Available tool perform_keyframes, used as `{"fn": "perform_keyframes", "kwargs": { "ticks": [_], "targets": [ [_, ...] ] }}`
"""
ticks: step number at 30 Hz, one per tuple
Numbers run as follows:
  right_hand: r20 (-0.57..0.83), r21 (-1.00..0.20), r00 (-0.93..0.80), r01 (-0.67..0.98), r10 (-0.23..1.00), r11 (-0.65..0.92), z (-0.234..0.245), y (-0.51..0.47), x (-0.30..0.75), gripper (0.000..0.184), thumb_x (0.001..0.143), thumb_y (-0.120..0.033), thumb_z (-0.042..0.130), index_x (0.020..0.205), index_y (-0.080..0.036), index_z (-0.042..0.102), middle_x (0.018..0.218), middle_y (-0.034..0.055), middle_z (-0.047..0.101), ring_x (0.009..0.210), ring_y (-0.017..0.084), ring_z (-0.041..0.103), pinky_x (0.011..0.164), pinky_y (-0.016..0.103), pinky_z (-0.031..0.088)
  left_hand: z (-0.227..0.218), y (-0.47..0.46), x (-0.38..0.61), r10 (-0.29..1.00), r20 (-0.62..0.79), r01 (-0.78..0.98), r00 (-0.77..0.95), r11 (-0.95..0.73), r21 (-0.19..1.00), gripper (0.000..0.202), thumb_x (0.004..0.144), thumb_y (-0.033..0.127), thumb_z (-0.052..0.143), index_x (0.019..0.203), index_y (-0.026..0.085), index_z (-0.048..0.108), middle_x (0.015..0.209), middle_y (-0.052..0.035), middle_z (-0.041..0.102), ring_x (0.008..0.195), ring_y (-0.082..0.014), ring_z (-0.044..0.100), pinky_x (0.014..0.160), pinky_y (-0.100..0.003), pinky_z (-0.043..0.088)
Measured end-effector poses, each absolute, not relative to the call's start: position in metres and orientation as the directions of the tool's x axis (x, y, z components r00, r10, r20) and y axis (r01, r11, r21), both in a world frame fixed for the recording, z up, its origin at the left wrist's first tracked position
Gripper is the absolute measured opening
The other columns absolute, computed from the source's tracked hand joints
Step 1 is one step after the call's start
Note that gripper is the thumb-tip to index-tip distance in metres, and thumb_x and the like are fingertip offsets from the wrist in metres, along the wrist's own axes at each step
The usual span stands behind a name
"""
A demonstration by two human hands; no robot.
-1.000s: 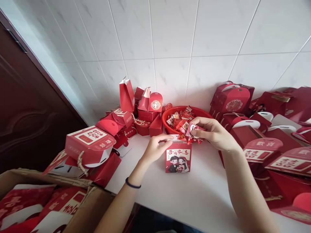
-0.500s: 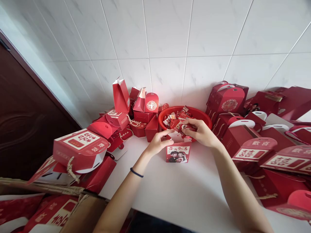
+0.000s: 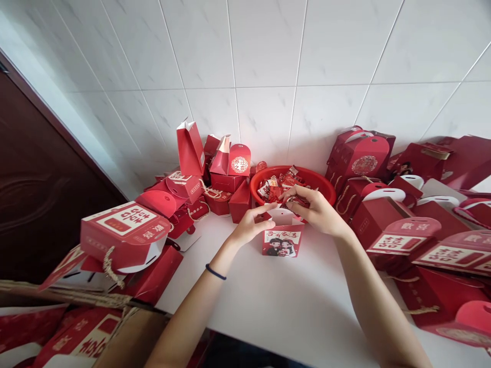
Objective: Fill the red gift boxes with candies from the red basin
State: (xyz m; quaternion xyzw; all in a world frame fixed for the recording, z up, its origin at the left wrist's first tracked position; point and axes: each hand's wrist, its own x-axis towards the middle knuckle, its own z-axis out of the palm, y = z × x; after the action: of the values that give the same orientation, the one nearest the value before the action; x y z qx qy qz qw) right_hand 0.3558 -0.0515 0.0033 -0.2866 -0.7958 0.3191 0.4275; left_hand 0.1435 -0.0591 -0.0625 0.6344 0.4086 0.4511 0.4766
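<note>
The upright box point(image 3: 282, 244) is pinched at its upper left edge by the left hand point(image 3: 245, 227); wrapped sweets point(image 3: 299, 200) are pinched in the right hand point(image 3: 317, 210), over its mouth's right rear; the basin point(image 3: 321, 185) is set behind.

Left grip point(image 3: 252, 225) holds a red box point(image 3: 282, 244), right grip point(image 3: 317, 210) wrapped sweets point(image 3: 301, 200) at its mouth.

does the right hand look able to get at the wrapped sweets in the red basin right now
Likely yes: the right hand is close to the open red basin, and no lid covers the wrapped sweets, though it seems to be holding red packets.
</note>
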Motion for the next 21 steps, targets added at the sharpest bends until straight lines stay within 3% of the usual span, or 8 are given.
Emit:
{"fn": "perform_keyframes", "kwargs": {
  "ticks": [7,10,13,17,21],
  "targets": [
    [0.452,-0.826,-0.542,0.045,0.709,0.561,-0.007,-0.050,0.340,0.005,0.087,-0.023,0.062,0.089,-0.020,0.066,0.095,0.0032,0.071,0.082,0.017,0.065,0.076,0.029,0.053,-0.065,-0.059,0.144,0.931,0.207,0.060,0.301,-0.235,0.970,0.059,0.074,0.030,0.073,0.131,0.016,0.069,0.121,-0.0086,0.075,0.115,-0.0297,0.066,0.096,-0.038,0.052],
    [0.462,-0.837,-0.500,0.028,0.733,0.547,-0.006,-0.050,0.342,0.006,0.087,-0.023,0.063,0.089,-0.019,0.067,0.091,0.0033,0.071,0.084,0.018,0.068,0.079,0.031,0.054,-0.065,-0.060,0.144,0.931,0.222,0.067,0.290,-0.251,0.966,0.059,0.074,0.030,0.073,0.132,0.017,0.069,0.125,-0.0089,0.074,0.119,-0.0301,0.064,0.099,-0.038,0.050],
    [0.438,-0.837,-0.484,0.087,0.757,0.540,-0.004,-0.050,0.344,0.007,0.086,-0.023,0.064,0.088,-0.019,0.068,0.084,0.0021,0.070,0.076,0.016,0.066,0.072,0.029,0.052,-0.066,-0.060,0.145,0.934,0.197,0.041,0.299,-0.219,0.975,0.061,0.074,0.030,0.074,0.133,0.018,0.068,0.127,-0.0094,0.073,0.121,-0.0321,0.064,0.100,-0.040,0.051],
    [0.471,-0.768,-0.513,0.162,0.718,0.620,-0.007,-0.049,0.344,0.012,0.084,-0.019,0.063,0.091,-0.020,0.072,0.090,0.0022,0.073,0.081,0.016,0.067,0.075,0.028,0.053,-0.066,-0.059,0.144,0.937,0.200,0.038,0.285,-0.220,0.975,0.062,0.072,0.030,0.075,0.133,0.018,0.069,0.137,-0.0089,0.068,0.131,-0.0341,0.059,0.106,-0.042,0.049],
    [0.549,-0.728,-0.423,0.183,0.721,0.661,-0.006,-0.048,0.348,0.012,0.087,-0.022,0.062,0.092,-0.020,0.072,0.093,0.0032,0.074,0.082,0.016,0.068,0.078,0.030,0.054,-0.065,-0.063,0.143,0.939,0.207,0.098,0.274,-0.241,0.965,0.059,0.075,0.033,0.075,0.133,0.019,0.069,0.145,-0.0081,0.062,0.143,-0.0339,0.048,0.116,-0.044,0.042]
  ]
}}
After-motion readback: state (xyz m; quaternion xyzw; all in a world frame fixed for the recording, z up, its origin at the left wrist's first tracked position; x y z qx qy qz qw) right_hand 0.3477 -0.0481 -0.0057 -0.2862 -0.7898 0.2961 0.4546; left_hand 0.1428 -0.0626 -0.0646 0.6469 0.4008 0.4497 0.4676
